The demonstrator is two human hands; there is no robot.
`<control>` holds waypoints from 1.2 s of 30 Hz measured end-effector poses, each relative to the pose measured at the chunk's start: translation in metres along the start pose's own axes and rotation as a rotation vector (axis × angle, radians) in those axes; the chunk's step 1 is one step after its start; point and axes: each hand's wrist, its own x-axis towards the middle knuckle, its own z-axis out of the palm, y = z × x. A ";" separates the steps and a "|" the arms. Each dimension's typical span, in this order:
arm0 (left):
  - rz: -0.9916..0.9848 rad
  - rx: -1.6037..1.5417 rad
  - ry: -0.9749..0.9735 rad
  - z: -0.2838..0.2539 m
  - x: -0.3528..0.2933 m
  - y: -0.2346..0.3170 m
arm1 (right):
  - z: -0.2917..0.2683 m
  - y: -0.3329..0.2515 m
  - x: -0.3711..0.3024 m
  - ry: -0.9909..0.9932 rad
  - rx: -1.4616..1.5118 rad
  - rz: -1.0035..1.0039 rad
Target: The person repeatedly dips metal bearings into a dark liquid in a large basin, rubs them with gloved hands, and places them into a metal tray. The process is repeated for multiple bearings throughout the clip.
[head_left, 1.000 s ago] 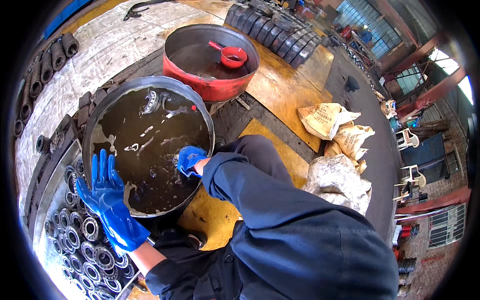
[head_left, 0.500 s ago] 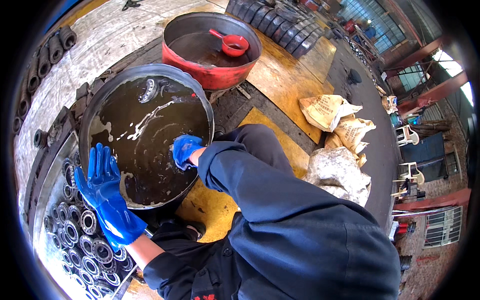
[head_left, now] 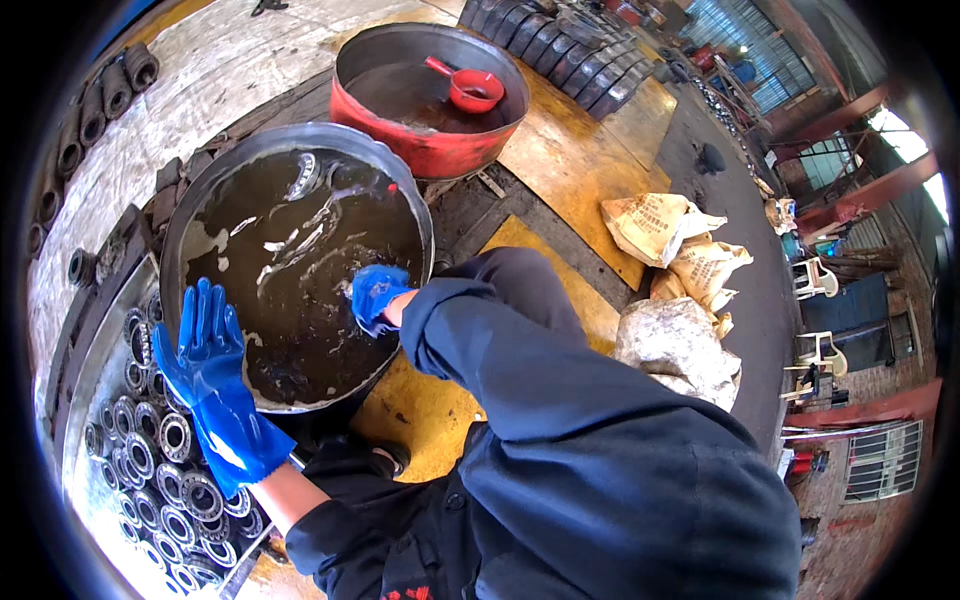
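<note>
- A wide metal basin (head_left: 180, 235) of dark, murky liquid sits just ahead of the person's knees — a bearing ring (head_left: 303, 178) lies half sunk near its far rim.
- The right hand (head_left: 375, 295), blue-gloved, dips into the liquid at the near right edge; its grip cannot be told.
- The left hand (head_left: 205, 345), fingers spread flat, rests on the basin's left rim.
- Beside it, rows of bearings (head_left: 150, 470) fill a tray.
- Beyond: a red tub (head_left: 430, 150) holding a red scoop (head_left: 470, 88); tan printed sacks (head_left: 680, 245) slump to the right.

The right hand (head_left: 375, 295) dips into murky liquid in the metal basin (head_left: 190, 215), its fingertips hidden, so any grasp cannot be told. A ring-shaped part (head_left: 303, 178) shows only partly above the surface.
</note>
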 end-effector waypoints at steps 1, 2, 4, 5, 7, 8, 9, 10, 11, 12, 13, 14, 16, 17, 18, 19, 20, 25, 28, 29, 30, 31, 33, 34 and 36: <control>0.013 0.008 0.010 -0.002 -0.003 0.003 | 0.002 -0.007 -0.003 0.066 0.032 -0.046; -0.021 0.013 -0.021 0.001 0.003 -0.005 | 0.007 -0.002 -0.007 0.030 -0.169 -0.193; -0.068 0.027 -0.042 0.008 0.009 -0.018 | 0.009 0.009 -0.001 -0.033 -0.562 -0.512; -0.081 0.033 -0.055 0.008 0.008 -0.018 | 0.005 0.008 0.001 -0.055 -0.760 -0.682; -0.068 -0.012 -0.065 0.001 0.007 -0.013 | -0.010 -0.011 0.005 -0.243 -0.706 -0.549; -0.022 -0.012 -0.055 -0.002 -0.004 0.003 | -0.027 -0.034 0.011 -0.320 -0.689 -0.511; -0.052 -0.014 -0.073 0.000 0.005 -0.009 | -0.034 -0.013 0.007 -0.346 -0.470 -0.268; -0.037 -0.010 -0.049 0.000 0.002 -0.006 | -0.042 -0.020 -0.001 -0.277 -0.310 -0.092; -0.037 -0.010 -0.054 0.000 0.001 -0.007 | -0.052 -0.019 -0.015 -0.206 -0.151 0.098; -0.035 -0.009 -0.058 0.000 0.001 -0.006 | -0.051 -0.020 -0.020 -0.177 -0.096 0.140; -0.037 -0.010 -0.068 0.002 0.001 -0.007 | -0.052 -0.019 -0.026 -0.143 -0.042 0.185; -0.019 -0.002 -0.068 0.003 0.000 -0.008 | -0.054 -0.022 -0.026 -0.193 -0.059 0.194; -0.001 0.002 -0.040 0.001 -0.002 -0.006 | -0.077 -0.050 -0.038 -0.330 -0.283 0.042; 0.001 0.002 -0.034 0.004 -0.004 -0.006 | -0.075 -0.050 -0.038 -0.293 -0.471 -0.158; -0.002 0.002 -0.029 0.004 -0.005 -0.004 | -0.069 -0.051 -0.034 -0.251 -0.657 -0.362; -0.012 0.002 -0.025 0.003 0.000 -0.008 | -0.057 -0.046 -0.026 -0.210 -0.841 -0.561; -0.052 0.000 -0.048 0.013 0.005 -0.021 | -0.029 -0.013 -0.021 -0.195 -0.959 -0.521; 0.000 0.011 -0.006 0.016 -0.002 -0.016 | -0.011 -0.006 0.002 -0.101 -0.509 -0.145; 0.050 0.051 0.038 0.002 -0.007 -0.005 | -0.061 -0.042 -0.020 -0.274 0.039 0.162; 0.039 0.066 0.057 0.008 -0.009 -0.008 | -0.050 -0.042 -0.022 -0.193 -0.057 0.075; 0.040 0.084 0.066 0.009 -0.010 -0.007 | -0.029 -0.048 -0.012 -0.113 -0.154 -0.017; 0.016 0.102 0.053 0.016 -0.010 -0.015 | -0.002 -0.033 0.011 -0.118 -0.268 -0.119; -0.103 0.142 0.010 0.046 0.003 -0.064 | 0.043 0.048 0.028 -0.113 -0.515 -0.223; -0.113 0.187 0.031 0.038 0.012 -0.073 | 0.049 0.036 0.028 -0.118 -0.518 -0.273; 0.009 0.231 0.125 0.028 -0.009 -0.040 | 0.027 -0.036 0.039 -0.084 -0.454 -0.395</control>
